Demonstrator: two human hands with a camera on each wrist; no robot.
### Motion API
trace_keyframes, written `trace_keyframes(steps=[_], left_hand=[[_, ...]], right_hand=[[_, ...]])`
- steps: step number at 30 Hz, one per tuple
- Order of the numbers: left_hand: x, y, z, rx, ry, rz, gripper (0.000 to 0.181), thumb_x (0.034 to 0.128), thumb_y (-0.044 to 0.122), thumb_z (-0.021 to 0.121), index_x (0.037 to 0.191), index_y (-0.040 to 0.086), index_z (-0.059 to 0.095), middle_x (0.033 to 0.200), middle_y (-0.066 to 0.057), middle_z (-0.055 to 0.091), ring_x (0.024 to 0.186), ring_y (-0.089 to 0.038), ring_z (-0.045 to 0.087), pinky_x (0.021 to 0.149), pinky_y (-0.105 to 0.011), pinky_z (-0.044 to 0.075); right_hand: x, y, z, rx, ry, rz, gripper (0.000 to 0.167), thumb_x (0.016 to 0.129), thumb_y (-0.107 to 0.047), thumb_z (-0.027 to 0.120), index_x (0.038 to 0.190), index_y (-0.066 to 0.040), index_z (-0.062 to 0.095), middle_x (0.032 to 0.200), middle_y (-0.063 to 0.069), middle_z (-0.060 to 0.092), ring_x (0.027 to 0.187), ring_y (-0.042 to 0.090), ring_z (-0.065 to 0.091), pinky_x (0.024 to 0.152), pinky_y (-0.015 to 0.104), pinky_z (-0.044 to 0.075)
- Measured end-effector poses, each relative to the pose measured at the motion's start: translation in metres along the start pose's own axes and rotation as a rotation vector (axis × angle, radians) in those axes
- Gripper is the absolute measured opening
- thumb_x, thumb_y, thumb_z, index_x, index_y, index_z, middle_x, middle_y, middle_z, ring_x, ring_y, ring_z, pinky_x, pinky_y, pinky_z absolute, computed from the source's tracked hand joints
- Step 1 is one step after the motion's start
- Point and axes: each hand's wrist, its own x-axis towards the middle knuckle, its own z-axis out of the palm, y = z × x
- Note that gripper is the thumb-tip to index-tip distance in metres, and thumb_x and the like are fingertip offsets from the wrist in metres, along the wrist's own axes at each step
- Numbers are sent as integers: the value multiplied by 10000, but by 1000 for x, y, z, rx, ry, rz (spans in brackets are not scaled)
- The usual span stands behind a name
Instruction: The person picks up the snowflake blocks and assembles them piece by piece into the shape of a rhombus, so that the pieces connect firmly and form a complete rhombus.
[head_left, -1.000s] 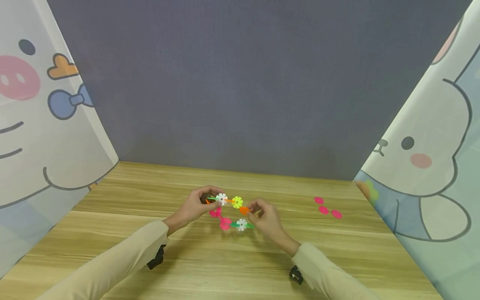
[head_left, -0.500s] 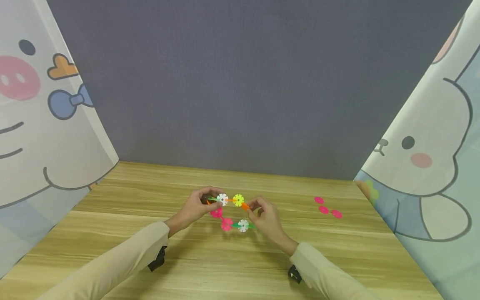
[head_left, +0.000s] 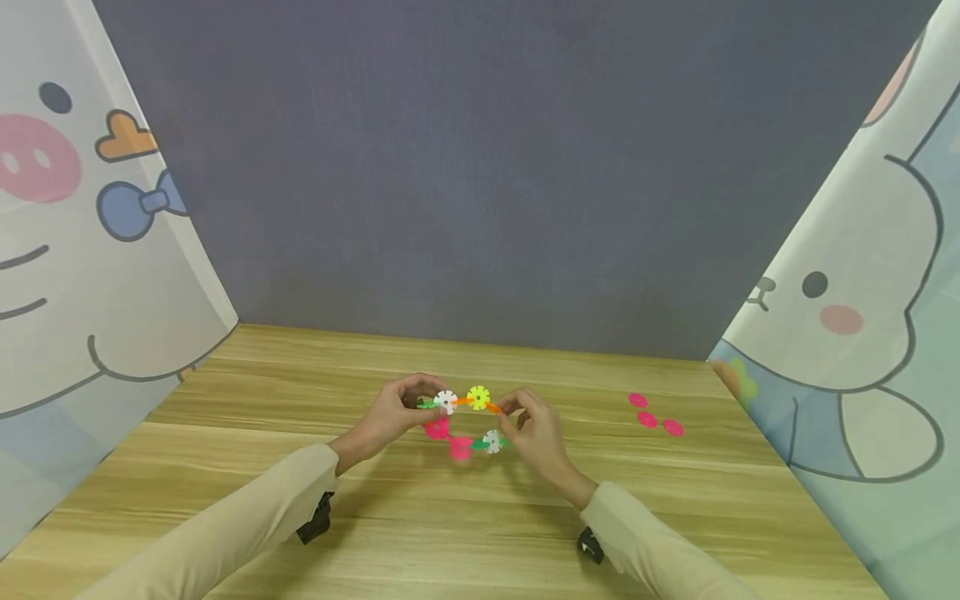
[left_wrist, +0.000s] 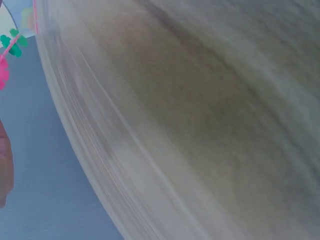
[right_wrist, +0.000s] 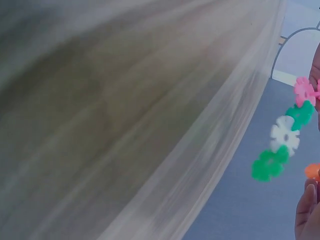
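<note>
A chain of notched snowflake discs hangs between my hands in the head view. My left hand (head_left: 393,417) pinches it near a white disc (head_left: 446,402), beside a green disc seen almost edge-on. To the right follow a yellow disc (head_left: 478,398) and an orange disc (head_left: 494,408), which my right hand (head_left: 536,437) pinches between thumb and fingers. Below hang pink discs (head_left: 461,448), another white disc (head_left: 492,442) and green ones. In the right wrist view, this lower strand ends in a green disc (right_wrist: 270,163), apart from the orange disc (right_wrist: 312,171).
Three pink discs (head_left: 647,420) lie on the wooden table (head_left: 420,533), right of my hands. A dark grey panel (head_left: 480,167) stands behind, with cartoon-printed panels at both sides. Sleeve fabric (left_wrist: 200,125) fills most of both wrist views.
The orange disc has turned from showing its face to nearly edge-on at my right fingertips. The strand has shifted slightly right, and its lower white disc has swung up. My left hand barely moves.
</note>
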Motion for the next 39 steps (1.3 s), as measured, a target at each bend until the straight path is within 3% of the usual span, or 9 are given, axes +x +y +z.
trace_keyframes(steps=[4, 8, 12, 18, 25, 30, 35, 39], left_hand=[[1, 1, -1, 35, -16, -5, 373, 782, 256, 726, 1114, 150, 592, 1142, -76, 591, 936, -204, 582, 724, -382, 501], [2, 1, -3, 103, -47, 31, 394, 797, 288, 709, 1160, 199, 586, 1205, -49, 576, 1046, -209, 548, 796, -354, 471], [4, 2, -4, 108, -129, 86, 452, 832, 239, 675, 1261, 212, 534, 1285, -74, 538, 1121, -207, 530, 827, -319, 483], [7, 4, -5, 75, -247, 116, 529, 849, 138, 649, 1340, 162, 455, 1292, -86, 537, 1036, -271, 600, 779, -331, 523], [10, 4, -5, 165, -244, 177, 504, 855, 185, 647, 1325, 152, 470, 1200, -54, 587, 1096, -255, 564, 880, -392, 466], [11, 5, -4, 177, -237, 178, 474, 853, 221, 649, 1301, 201, 495, 1178, -42, 583, 1096, -271, 542, 805, -344, 488], [11, 5, -3, 186, -236, 205, 469, 855, 197, 646, 1296, 125, 504, 1161, -89, 584, 1088, -283, 529, 690, -279, 499], [12, 7, -2, 208, -229, 194, 474, 841, 116, 654, 1292, 98, 507, 1122, -123, 587, 910, -245, 602, 572, -240, 483]], right_hand=[[1, 3, -1, -8, 3, -15, 188, 730, 86, 678, 834, -63, 629, 811, 27, 620, 726, 158, 579, 519, 265, 480], [2, 4, -2, 2, -4, -34, 188, 728, 88, 684, 829, -62, 628, 808, 22, 616, 726, 154, 576, 517, 244, 477], [5, 5, -4, 12, -11, -54, 185, 739, 78, 686, 830, -73, 631, 805, 21, 623, 722, 153, 582, 511, 221, 469], [8, 5, -7, 31, -38, -94, 156, 765, 58, 673, 840, -75, 644, 799, 66, 644, 708, 193, 600, 487, 245, 468], [9, 1, -7, 7, -77, -98, 160, 754, 54, 682, 837, -78, 648, 808, 24, 653, 717, 134, 592, 503, 235, 476], [10, 0, -6, 4, -95, -86, 167, 748, 58, 682, 841, -76, 646, 816, 16, 651, 728, 114, 585, 516, 226, 476], [10, 0, -4, -5, -94, -98, 156, 755, 41, 685, 842, -83, 649, 814, 9, 654, 720, 109, 584, 512, 242, 479], [11, -1, -5, -9, -106, -107, 132, 768, 28, 677, 845, -76, 651, 817, 21, 657, 721, 105, 584, 520, 224, 475]])
